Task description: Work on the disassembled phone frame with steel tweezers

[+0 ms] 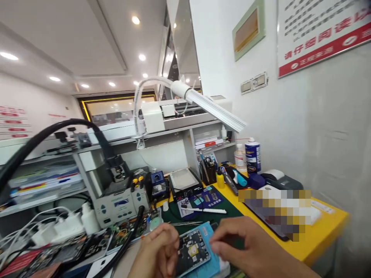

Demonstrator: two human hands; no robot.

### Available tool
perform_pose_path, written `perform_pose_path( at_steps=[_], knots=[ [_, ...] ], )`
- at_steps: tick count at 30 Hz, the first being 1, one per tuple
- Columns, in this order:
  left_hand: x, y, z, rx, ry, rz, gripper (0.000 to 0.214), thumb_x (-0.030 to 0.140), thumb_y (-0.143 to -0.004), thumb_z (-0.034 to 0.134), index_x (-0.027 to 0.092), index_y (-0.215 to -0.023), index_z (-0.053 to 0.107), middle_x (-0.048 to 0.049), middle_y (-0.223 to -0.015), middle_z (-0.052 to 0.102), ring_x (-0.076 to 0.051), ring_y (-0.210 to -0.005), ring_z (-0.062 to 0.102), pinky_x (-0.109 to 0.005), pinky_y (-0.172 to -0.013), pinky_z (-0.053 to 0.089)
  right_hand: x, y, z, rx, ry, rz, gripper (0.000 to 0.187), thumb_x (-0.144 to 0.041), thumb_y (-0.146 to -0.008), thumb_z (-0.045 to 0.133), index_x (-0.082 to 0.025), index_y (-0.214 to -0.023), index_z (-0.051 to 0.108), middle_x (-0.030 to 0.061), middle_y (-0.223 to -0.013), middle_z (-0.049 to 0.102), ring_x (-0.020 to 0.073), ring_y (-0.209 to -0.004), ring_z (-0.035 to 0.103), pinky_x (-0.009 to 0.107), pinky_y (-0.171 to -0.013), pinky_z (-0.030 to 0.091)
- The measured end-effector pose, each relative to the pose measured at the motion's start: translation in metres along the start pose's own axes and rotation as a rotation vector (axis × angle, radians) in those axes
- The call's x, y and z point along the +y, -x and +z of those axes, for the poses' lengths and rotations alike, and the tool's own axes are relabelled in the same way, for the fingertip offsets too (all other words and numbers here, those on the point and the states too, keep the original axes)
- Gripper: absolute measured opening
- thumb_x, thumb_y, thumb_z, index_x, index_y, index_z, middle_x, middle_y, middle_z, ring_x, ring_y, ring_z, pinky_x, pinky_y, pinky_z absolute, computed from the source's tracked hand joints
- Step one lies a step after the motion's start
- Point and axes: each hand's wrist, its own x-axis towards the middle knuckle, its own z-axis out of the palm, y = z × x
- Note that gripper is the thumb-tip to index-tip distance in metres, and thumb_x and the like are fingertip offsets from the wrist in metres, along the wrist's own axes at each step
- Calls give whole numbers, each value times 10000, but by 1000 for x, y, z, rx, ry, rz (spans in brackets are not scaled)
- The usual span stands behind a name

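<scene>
- Bottom centre of the frame: an opened smartphone with its dark circuit boards bared (193, 251) lies in a light-blue frame on the yellow tabletop (319, 235).
- The left hand (158, 253) steadies the phone's left edge, fingers curled against it.
- The right hand (246, 243) rests at its right edge, fingers pinched narrow; whether they hold a small part I cannot tell.
- Judged step: fine work on the phone's board. The next move calls for a steady, delicate touch.
- A white stylus-like tool (204, 210) lies on the green mat just above.

Recessed ceiling spotlights (135, 20) are flooding the workshop brightly and evenly, casting faint shadows. Wide-angle distortion is bending the black hose (43, 137) near the left edge; the wall poster (321, 33) and both hands are blurring slightly.
</scene>
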Motion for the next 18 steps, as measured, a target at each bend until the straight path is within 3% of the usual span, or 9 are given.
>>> perform_pose_path(
  at_steps=[5,9,11,15,18],
  knots=[
    [5,-12,7,28,-34,6,196,331,-790,619,184,-665,581,61,-392,430,-32,-293,291,-122,-291,237,-8,-59,18,90,22,-257,95,-200,-903,663,-175,-933,751,23,-787,716,145,-698,654,245,-640,493],
    [10,-23,3,76,-92,38,201,326,-778,608,174,-647,587,61,-381,450,-21,-263,263,-122,-273,221,5,-78,34,130,42,-428,163,-160,-927,593,-152,-981,746,73,-821,737,173,-749,667,270,-691,504],
    [11,-29,-1,109,-116,75,184,324,-735,650,165,-651,607,52,-487,530,-19,-277,320,-130,-267,246,11,-83,40,141,57,-485,211,-136,-936,542,-133,-972,750,115,-849,751,206,-793,675,310,-734,509],
    [8,-37,-8,141,-162,122,232,370,-694,705,154,-644,637,45,-498,548,-23,-293,377,-128,-300,255,16,-92,47,140,17,-476,249,-156,-887,523,-113,-874,768,164,-822,757,257,-789,671,377,-741,504],
    [4,-38,-13,141,-207,151,312,448,-697,735,149,-653,659,30,-468,543,-28,-295,393,-137,-336,221,18,-95,48,135,-113,-306,182,-177,-814,578,-130,-778,750,111,-738,733,213,-688,651,329,-665,499]
  ],
)
